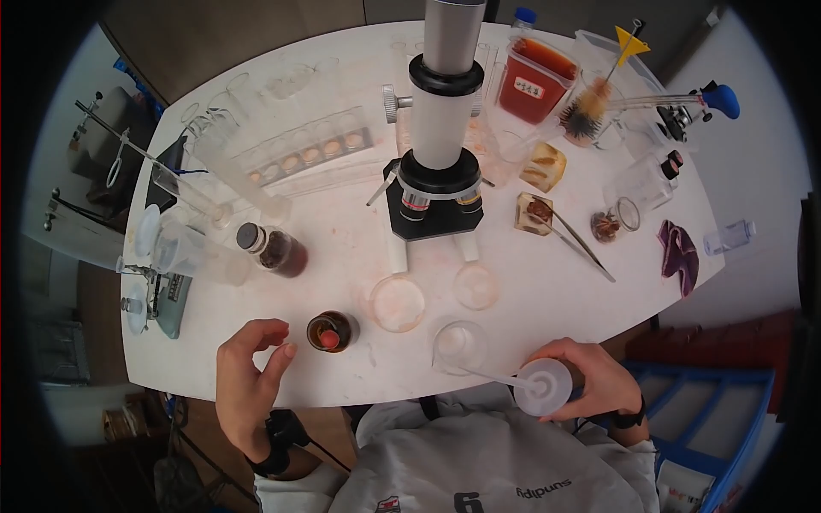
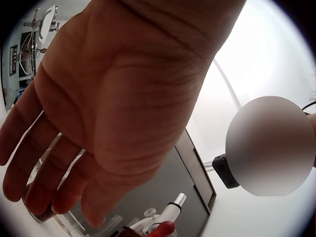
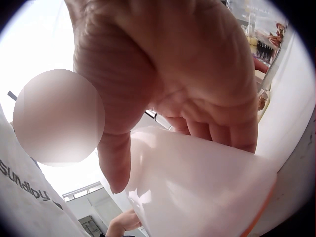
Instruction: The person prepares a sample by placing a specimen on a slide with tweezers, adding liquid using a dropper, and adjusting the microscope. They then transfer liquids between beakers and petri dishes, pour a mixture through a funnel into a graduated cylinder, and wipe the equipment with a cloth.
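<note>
Right hand (image 1: 596, 376) grips squeeze bottle (image 1: 547, 392), spout pointing toward beaker (image 1: 459, 340). Left hand (image 1: 245, 363) near brown bottle (image 1: 328, 325) with red bulb (image 1: 330, 340), apart. Microscope (image 1: 440, 128) beyond two dishes (image 1: 398, 303), tweezers (image 1: 585, 250) on its right, jar (image 1: 283, 255) left

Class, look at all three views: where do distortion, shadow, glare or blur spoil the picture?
Head: wide-lens distortion seems to bow the table, and the corners go black; left wrist: the left hand is dark against a washed-out background, with a round blurred patch at right; right wrist: white glints on the bottle, glare at upper left, another blurred patch.
</note>
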### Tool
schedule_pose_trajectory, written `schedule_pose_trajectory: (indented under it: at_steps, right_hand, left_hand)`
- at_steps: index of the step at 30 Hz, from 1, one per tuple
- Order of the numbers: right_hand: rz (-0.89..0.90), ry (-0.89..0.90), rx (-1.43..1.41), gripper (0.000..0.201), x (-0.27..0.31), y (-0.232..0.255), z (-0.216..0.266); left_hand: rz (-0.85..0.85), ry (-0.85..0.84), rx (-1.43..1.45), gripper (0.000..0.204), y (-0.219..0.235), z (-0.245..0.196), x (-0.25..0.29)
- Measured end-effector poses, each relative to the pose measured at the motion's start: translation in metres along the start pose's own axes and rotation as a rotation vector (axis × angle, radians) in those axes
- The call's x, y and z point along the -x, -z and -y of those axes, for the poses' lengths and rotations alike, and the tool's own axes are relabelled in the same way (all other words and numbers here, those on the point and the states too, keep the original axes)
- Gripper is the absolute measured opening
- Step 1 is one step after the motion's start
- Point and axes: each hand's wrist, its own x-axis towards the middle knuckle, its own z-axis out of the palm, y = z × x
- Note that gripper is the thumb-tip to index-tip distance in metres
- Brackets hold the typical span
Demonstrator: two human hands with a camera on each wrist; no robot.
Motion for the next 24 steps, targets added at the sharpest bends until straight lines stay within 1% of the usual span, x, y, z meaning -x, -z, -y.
schedule_pose_trajectory:
  at_steps: [3, 6, 9, 11, 12, 15, 18, 21, 24]
  right_hand:
    - [-0.001, 0.044, 0.028, 0.079, 0.001, 0.0, 0.0]
    - [-0.043, -0.016, -0.143, 0.083, 0.008, -0.003, 0.001]
    - [-0.151, -0.015, -0.39, 0.084, 0.016, -0.017, -0.009]
    - [-0.191, 0.042, -0.507, 0.088, 0.015, -0.022, -0.023]
    - [-0.21, 0.072, -0.567, 0.09, 0.016, -0.025, -0.029]
    - [-0.19, 0.155, -0.529, 0.098, 0.01, -0.02, -0.04]
    - [-0.213, 0.057, -0.524, 0.105, 0.007, -0.021, -0.033]
    - [-0.271, 0.103, -0.604, 0.104, 0.002, -0.022, -0.025]
    - [-0.329, 0.081, -0.546, 0.102, 0.003, -0.025, -0.027]
  left_hand:
    - [-0.006, 0.0, -0.01, 0.025, 0.001, -0.003, 0.002]
    - [0.001, 0.009, -0.019, 0.025, 0.002, -0.002, 0.004]
    - [0.02, -0.011, -0.005, 0.025, 0.002, 0.002, 0.004]
    - [0.019, -0.033, 0.005, 0.024, 0.002, 0.002, 0.005]
    - [-0.006, -0.028, 0.036, 0.024, 0.0, 0.001, 0.005]
    - [-0.02, -0.034, 0.022, 0.022, -0.001, 0.002, 0.007]
    - [-0.018, -0.028, 0.033, 0.023, 0.001, 0.0, 0.007]
    - [0.002, -0.017, 0.03, 0.022, 0.003, 0.001, 0.009]
    - [0.011, -0.032, 0.021, 0.022, 0.005, 0.003, 0.009]
